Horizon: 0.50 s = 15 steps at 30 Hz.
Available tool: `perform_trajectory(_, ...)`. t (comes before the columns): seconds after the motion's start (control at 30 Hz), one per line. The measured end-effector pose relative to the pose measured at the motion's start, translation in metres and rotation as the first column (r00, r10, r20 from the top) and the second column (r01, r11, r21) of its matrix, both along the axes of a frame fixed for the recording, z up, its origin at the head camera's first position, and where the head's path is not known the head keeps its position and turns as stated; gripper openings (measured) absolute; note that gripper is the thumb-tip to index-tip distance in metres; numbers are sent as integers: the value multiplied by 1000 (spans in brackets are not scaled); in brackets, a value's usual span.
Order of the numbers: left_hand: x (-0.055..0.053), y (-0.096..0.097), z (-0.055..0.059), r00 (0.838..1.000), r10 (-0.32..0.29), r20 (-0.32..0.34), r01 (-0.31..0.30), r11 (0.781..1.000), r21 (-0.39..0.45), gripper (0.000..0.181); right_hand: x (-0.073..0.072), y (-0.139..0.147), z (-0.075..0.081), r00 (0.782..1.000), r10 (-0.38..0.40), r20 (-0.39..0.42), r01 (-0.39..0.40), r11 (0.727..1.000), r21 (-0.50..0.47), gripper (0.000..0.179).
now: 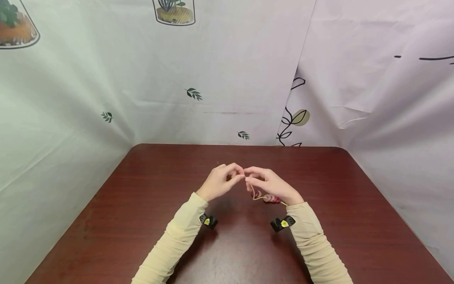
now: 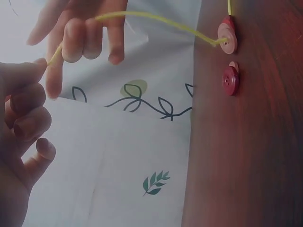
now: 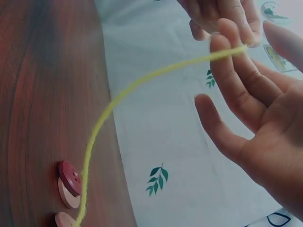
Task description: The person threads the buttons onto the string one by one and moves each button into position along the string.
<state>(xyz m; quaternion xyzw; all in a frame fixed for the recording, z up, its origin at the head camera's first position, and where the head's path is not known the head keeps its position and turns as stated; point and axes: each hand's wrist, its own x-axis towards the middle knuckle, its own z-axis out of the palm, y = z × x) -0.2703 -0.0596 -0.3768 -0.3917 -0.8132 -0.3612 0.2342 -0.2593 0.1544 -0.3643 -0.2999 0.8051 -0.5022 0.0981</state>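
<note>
My left hand pinches the end of a thin yellow cord between thumb and index finger. Close against its fingertips is my right hand, thumb held apart from the fingers. In the right wrist view the cord runs across the right middle and ring fingers, then curves down toward the table. A pink button with a red one behind it is threaded on the cord. Nearby sits a dark red button with a pink one behind; whether the cord passes through them I cannot tell.
The dark reddish-brown table extends around both hands. Pale fabric printed with leaves and jars hangs behind and at the sides. Each wrist carries a small black camera, left camera and right camera.
</note>
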Motion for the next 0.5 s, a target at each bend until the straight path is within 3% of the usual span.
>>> perform_trajectory(0.17, -1, 1, -1, 1000, 7, 3, -7, 1000, -19, 9, 0, 0, 1, 998, -62, 21, 62, 998, 20, 21)
perform_trajectory(0.5, -1, 3, -4, 993, -16, 119, 22, 998, -52, 10, -1, 3, -1, 990, -118, 73, 117, 993, 25, 17)
